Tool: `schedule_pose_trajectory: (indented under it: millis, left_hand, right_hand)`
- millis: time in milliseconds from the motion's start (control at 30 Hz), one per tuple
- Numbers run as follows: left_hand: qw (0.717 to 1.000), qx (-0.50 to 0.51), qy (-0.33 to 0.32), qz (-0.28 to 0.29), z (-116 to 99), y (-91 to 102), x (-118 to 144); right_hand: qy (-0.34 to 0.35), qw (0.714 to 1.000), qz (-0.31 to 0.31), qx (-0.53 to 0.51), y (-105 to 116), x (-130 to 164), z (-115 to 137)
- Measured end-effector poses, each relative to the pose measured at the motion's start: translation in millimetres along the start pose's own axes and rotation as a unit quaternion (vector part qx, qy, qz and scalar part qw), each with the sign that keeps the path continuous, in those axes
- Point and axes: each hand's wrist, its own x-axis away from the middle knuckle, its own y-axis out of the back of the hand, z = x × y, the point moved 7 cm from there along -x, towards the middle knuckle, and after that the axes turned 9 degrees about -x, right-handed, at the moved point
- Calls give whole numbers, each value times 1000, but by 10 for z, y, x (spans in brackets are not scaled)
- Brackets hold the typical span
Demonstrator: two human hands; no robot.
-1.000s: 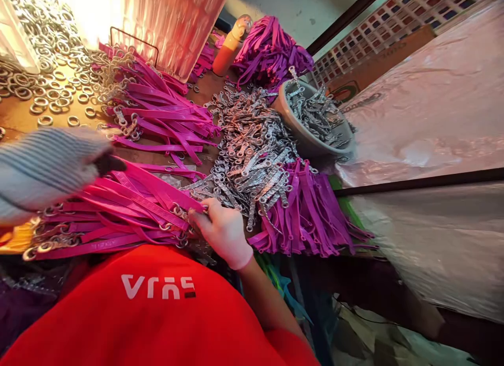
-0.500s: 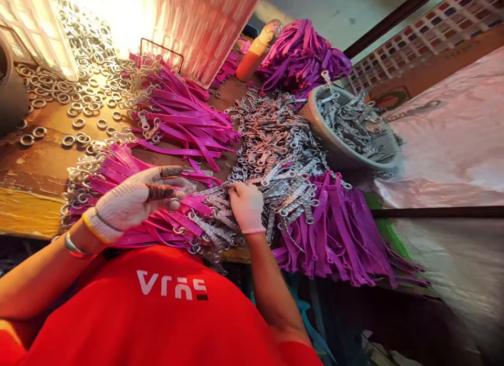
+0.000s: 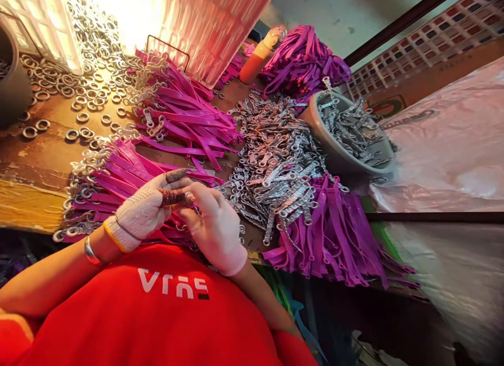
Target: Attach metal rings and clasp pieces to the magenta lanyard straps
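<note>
Left hand (image 3: 147,211), in a knitted glove with worn dark fingertips, meets the right hand (image 3: 214,227) at lower centre, fingers of both pinched together over the pink straps (image 3: 118,174); what they pinch is too small to tell. Just right of them lies the heap of metal clasps (image 3: 275,166), spilling onto purple straps (image 3: 334,234). Upper right, a grey bowl (image 3: 334,156) holds more clasps. Far left edge, a dark pot (image 3: 13,90) sits among loose rings (image 3: 79,101).
</note>
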Motion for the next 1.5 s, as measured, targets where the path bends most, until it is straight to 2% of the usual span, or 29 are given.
schedule_pose_trajectory:
  millis: [133,300,433,567,700,800,867,1000,1100,1167,1233,1333,1400,1467,1500]
  left_hand:
    - [1000,-5,-18,-7,-18,4,28]
    - [997,-31,-22,62,68,-57,-32]
    - [995,-26,-5,101,180,-61,-45]
    - [992,-57,-5,115,188,-47,20]
    - [984,-154,-33,86,125,-16,94]
    - [964,-250,-82,20,74,68,116]
    - [951,-295,-92,-20,75,126,124]
    - [934,-345,-79,-48,80,176,148]
    - [903,-417,-96,-43,7,151,171]
    - [881,-460,-105,-26,-39,120,173]
    - [882,-464,-82,-8,-36,110,159]
    - [900,-436,-29,15,26,85,138]
    - [898,-439,-18,21,68,40,135]
    - [895,-445,-15,21,107,-19,133]
    - [898,-439,-9,21,127,-51,127]
  right_hand:
    - [4,1000,-10,16,-78,-41,-26]
    - [-48,990,-93,-89,32,-10,-88]
    - [-99,978,-105,-151,84,35,-118]
    - [-115,965,-116,-205,135,54,-111]
    - [-140,946,-126,-264,119,31,-142]
    - [-154,934,-108,-303,58,15,-162]
    - [-153,936,-78,-309,23,12,-162]
    - [-112,963,-51,-241,79,-11,-150]
    - [-33,993,-17,-108,100,-76,-64]
    - [20,999,29,-38,36,-105,6]
    - [45,998,43,21,-9,-101,35]
    - [66,989,23,127,-26,-23,51]
    - [95,979,27,178,-45,69,72]
    - [99,980,33,170,-31,157,60]
    - [74,988,34,132,0,187,22]
